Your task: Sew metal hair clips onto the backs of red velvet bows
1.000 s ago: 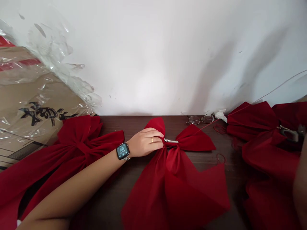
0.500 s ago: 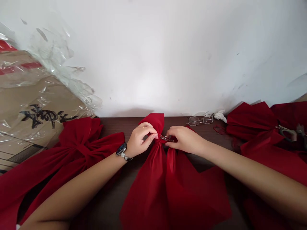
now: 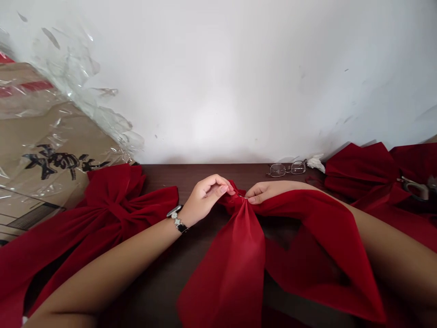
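A red fabric bow (image 3: 232,255) is gathered at its middle, with a wide tail hanging toward me. Thumb and fingers of my left hand (image 3: 205,196) pinch the bunched fabric at the left side of the gather. My right hand (image 3: 269,191) is closed on the gather's right side, its fingertips by a small, thin metal clip (image 3: 243,197). Folds of fabric partly hide that clip, so its exact shape is unclear. Another red tail (image 3: 324,214) lies over my right forearm. On my left wrist are a watch (image 3: 175,211) and a bracelet.
A tied red bow (image 3: 118,209) lies at the left, before a plastic-wrapped cardboard box (image 3: 51,127). At the back of the dark table (image 3: 164,175) are eyeglasses (image 3: 287,168) and crumpled white tissue (image 3: 316,162). More red bows (image 3: 362,173) and scissors (image 3: 414,187) sit right.
The upright red loop above my hands has folded down, and a tail now drapes over my right forearm. Both hands have moved slightly right; less of the metal clip shows.
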Demonstrator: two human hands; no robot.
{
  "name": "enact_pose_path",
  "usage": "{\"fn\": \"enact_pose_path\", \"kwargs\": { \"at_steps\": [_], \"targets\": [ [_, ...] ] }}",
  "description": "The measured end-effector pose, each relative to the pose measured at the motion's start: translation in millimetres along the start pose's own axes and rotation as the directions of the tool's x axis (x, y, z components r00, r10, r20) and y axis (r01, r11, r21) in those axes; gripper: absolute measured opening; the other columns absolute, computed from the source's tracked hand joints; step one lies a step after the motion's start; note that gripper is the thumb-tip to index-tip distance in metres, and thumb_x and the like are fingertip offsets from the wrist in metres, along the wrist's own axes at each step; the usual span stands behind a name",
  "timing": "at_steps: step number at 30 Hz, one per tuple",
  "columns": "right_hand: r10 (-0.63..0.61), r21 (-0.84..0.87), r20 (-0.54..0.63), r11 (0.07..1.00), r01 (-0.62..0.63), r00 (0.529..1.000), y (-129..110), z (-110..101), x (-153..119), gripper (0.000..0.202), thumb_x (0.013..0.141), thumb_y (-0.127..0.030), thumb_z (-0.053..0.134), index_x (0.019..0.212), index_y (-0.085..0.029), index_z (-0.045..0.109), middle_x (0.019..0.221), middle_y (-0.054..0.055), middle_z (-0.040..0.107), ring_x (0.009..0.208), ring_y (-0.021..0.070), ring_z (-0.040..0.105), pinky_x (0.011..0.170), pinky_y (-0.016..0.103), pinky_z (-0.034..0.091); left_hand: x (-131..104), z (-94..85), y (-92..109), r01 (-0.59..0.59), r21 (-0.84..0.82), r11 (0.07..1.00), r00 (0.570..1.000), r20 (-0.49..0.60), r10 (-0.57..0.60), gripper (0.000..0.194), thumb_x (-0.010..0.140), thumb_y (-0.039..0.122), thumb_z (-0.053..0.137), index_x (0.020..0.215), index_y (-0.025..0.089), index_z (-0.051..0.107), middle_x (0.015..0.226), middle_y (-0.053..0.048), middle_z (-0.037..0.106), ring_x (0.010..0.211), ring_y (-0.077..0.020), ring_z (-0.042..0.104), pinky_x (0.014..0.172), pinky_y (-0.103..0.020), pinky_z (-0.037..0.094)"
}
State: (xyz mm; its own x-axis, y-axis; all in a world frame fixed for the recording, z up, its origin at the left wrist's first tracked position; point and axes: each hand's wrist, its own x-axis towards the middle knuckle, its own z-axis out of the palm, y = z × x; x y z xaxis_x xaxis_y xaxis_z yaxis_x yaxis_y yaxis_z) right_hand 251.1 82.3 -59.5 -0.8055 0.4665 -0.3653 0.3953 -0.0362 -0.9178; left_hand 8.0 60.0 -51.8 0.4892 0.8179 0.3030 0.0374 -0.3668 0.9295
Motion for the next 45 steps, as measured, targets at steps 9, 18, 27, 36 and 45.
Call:
{"fn": "enact_pose_path", "kwargs": {
  "at_steps": [9,18,27,36,45],
  "targets": [
    [0.033,-0.072,-0.059,0.997,-0.037,0.998,6.5,-1.4,9.6,0.052,0.08,-0.062,0.058,0.088,-0.011,0.062,0.071,0.0,0.054,0.06,0.0084,0.046,0.058,0.022,0.036,3.8,6.5,-21.1,0.27,-0.235,0.934,0.962,0.019,-0.273,0.025,0.088,0.041,0.059,0.082,0.016,0.054,0.072,-0.002,0.07,0.077,-0.0144,0.067,0.072,-0.024,0.049],
    [-0.131,-0.347,-0.465,0.937,-0.044,0.875,-15.5,7.8,7.3,0.026,0.075,-0.036,0.065,0.088,-0.014,0.06,0.06,-0.007,0.039,0.055,0.0081,0.034,0.054,0.022,0.026,3.0,12.8,-18.5,0.287,0.009,0.958,0.956,0.056,-0.287,0.032,0.088,0.047,0.056,0.081,0.015,0.053,0.078,-0.008,0.074,0.062,-0.0116,0.062,0.06,-0.022,0.045],
    [-0.227,-0.652,-0.486,0.737,-0.177,0.844,-71.6,59.2,-37.1,0.012,0.081,-0.033,0.063,0.085,-0.022,0.064,0.064,-0.004,0.054,0.056,0.0105,0.047,0.054,0.022,0.029,3.0,14.0,-22.5,0.275,0.003,0.962,0.958,0.08,-0.274,0.029,0.089,0.045,0.056,0.081,0.016,0.052,0.077,-0.006,0.074,0.068,-0.0135,0.066,0.063,-0.023,0.047],
    [-0.538,-0.969,-0.243,0.168,-0.18,0.807,-7.2,124.5,5.4,0.009,0.086,-0.017,0.05,0.085,-0.017,0.058,0.069,0.002,0.063,0.055,0.0159,0.057,0.049,0.03,0.021,3.0,11.9,-18.5,0.224,0.087,0.971,0.968,0.099,-0.232,0.03,0.091,0.044,0.053,0.081,0.016,0.055,0.075,-0.006,0.073,0.069,-0.0138,0.065,0.065,-0.024,0.047],
    [-0.607,-0.886,-0.415,0.438,-0.15,0.677,-23.0,102.7,-15.5,0.025,0.085,-0.038,0.056,0.098,-0.016,0.057,0.075,0.003,0.066,0.062,0.016,0.059,0.054,0.025,0.035,4.0,11.0,-21.2,0.273,-0.003,0.962,0.955,0.12,-0.271,0.03,0.089,0.045,0.054,0.082,0.016,0.053,0.076,-0.006,0.072,0.066,-0.0134,0.064,0.063,-0.024,0.047]
  ]
}}
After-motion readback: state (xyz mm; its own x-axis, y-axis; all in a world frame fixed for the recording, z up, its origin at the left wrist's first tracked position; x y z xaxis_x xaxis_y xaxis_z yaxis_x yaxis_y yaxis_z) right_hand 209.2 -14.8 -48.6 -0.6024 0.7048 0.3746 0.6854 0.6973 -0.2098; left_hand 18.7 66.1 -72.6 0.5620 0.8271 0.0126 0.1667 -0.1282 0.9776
